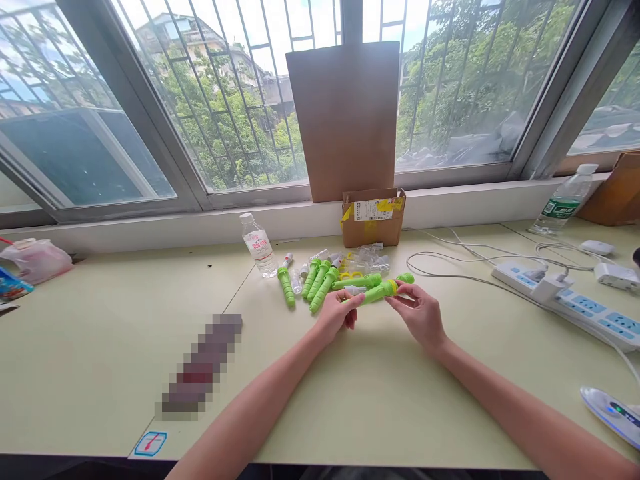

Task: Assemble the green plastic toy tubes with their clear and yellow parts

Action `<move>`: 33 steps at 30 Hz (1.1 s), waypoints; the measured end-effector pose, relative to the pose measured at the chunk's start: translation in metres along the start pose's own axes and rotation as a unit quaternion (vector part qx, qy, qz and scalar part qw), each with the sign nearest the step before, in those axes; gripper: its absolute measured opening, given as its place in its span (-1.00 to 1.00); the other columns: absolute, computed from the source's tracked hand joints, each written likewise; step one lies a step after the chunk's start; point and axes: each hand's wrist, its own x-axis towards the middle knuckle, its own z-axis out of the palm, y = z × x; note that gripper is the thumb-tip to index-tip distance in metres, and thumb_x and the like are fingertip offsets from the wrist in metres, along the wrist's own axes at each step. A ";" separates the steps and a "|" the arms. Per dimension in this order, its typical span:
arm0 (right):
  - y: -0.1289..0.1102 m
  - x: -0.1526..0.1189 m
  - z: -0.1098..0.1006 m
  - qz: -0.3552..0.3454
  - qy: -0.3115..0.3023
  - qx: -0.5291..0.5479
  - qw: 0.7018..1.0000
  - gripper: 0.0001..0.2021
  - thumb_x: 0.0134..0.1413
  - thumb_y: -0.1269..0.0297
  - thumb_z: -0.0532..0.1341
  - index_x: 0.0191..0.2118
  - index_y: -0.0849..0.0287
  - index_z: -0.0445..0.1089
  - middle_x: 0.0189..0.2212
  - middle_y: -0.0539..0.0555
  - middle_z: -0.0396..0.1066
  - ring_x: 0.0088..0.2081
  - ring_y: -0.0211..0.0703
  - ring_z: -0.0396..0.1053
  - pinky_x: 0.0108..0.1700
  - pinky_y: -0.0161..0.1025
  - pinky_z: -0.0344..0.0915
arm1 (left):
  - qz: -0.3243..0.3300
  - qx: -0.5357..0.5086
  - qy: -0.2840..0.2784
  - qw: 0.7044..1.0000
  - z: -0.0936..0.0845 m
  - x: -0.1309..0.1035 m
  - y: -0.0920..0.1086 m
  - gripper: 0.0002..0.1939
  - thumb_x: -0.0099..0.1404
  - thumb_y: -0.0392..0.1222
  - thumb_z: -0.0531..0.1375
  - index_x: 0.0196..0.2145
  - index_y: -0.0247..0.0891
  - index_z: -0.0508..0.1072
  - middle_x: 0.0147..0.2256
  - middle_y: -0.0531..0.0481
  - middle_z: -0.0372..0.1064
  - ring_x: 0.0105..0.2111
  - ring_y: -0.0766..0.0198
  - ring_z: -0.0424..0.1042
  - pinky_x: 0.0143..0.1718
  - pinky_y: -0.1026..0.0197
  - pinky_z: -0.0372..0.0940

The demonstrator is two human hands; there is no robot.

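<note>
My left hand point(337, 315) is closed around the lower part of a green ribbed plastic tube point(379, 293), a flashlight-like piece held at a slant above the table. My right hand point(417, 312) pinches the tube's other end, at a yellow ring point(393, 287). Just behind my fingers lies another green tube point(357, 281), and a green end piece point(405, 277) shows beyond the right hand. To the left, several more green tubes point(316, 281) lie side by side, with one point(286, 288) a little apart. Clear plastic pieces point(370, 259) and yellow rings point(351, 275) are heaped behind them.
A small cardboard box point(373, 230) stands behind the pile, with a tall cardboard sheet point(350, 120) behind it. A water bottle point(259, 247) is at left, another bottle point(563, 200) at far right. A power strip point(570, 300) and cables point(450, 257) lie right; a blurred dark object point(203, 367) lies left.
</note>
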 end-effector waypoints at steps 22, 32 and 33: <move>0.006 0.003 0.000 0.009 -0.022 0.025 0.999 -0.68 -0.11 0.11 0.37 -0.30 0.13 0.30 -0.16 0.09 0.40 -0.11 -0.03 0.44 -0.05 0.04 0.48 | 0.033 0.043 -0.032 0.998 0.003 -0.005 0.000 -0.60 0.04 0.07 0.32 -0.44 -0.24 0.24 -0.60 0.09 0.40 -0.74 0.42 0.27 -0.68 0.35 0.17; 0.000 0.000 0.001 -0.001 -0.026 -0.011 1.000 -0.67 -0.09 0.07 0.35 -0.28 0.13 0.29 -0.19 0.10 0.40 -0.13 0.00 0.45 -0.10 0.05 0.50 | -0.005 -0.001 -0.045 0.999 -0.005 0.002 -0.001 -0.58 0.01 0.14 0.31 -0.50 -0.28 0.31 -0.60 0.02 0.43 -0.77 0.42 0.24 -0.73 0.35 0.06; 0.000 0.000 0.001 -0.006 -0.030 -0.010 0.999 -0.67 -0.09 0.07 0.35 -0.27 0.12 0.28 -0.19 0.10 0.41 -0.10 0.01 0.44 -0.10 0.05 0.50 | -0.010 -0.002 -0.048 0.999 -0.005 0.002 0.000 -0.57 0.01 0.14 0.31 -0.50 -0.28 0.31 -0.60 0.01 0.43 -0.77 0.42 0.24 -0.73 0.35 0.06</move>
